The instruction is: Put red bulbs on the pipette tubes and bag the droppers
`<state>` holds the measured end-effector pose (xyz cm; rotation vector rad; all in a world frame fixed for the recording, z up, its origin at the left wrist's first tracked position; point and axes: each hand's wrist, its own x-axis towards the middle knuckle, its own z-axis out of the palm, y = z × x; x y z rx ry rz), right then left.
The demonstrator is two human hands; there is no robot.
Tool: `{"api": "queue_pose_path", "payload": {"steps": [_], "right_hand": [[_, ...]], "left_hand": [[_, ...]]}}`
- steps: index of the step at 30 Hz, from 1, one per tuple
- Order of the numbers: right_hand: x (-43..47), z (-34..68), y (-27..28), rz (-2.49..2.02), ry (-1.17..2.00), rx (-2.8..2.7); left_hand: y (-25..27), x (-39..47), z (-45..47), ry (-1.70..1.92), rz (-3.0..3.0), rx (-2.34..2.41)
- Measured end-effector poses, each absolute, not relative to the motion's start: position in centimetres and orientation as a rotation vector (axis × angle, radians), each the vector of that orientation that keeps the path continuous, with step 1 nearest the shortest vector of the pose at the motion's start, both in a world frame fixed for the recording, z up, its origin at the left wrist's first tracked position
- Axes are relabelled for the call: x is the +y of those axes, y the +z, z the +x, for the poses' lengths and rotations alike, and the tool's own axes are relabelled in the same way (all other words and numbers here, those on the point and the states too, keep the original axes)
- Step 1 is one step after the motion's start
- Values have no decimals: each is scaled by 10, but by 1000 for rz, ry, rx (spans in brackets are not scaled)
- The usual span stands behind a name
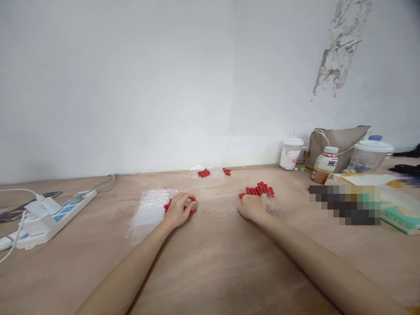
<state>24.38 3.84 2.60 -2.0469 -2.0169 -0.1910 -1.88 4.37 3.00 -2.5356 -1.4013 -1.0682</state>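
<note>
My left hand (179,209) rests over a small pile of red rubber bulbs (167,205), its fingers curved and the thumb apart from them. Some bulbs show beside the fingertips; others are hidden beneath the hand. Between my hands lies a row of thin clear tubes (221,204), side by side on the table. At the right end of that row is my right hand (254,206), closed, with its fingertips mostly hidden. A red bulb shows by its index finger. Just beyond and to its right lie several clear droppers with red bulbs (262,189) on their far ends.
Clear zip bags (151,212) lie left of my left hand. Against the wall is a clear bag (215,173) with red bulbs and tubes. A power strip (55,218) stands far left; a cup (291,154), a bottle (324,165) and a grey bag (341,140) stand right.
</note>
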Motion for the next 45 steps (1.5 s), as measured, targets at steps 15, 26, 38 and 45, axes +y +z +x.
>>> {"api": "queue_pose_path", "payload": {"steps": [15,26,38,45], "right_hand": [[26,247,25,-1261,209,-1925],[1,238,-1,-1194,106,-1934],[-9,233,1,-1170,79,-2057],[-13,233,7,-1116,152,-2107]], "left_hand": [[29,10,19,-1580,-2622,-1383],[1,5,20,-1594,-2729,-1630],[13,-4,23,-1340,-2790,-1453],[10,-3,22,-1378,-2796,-1515]]}}
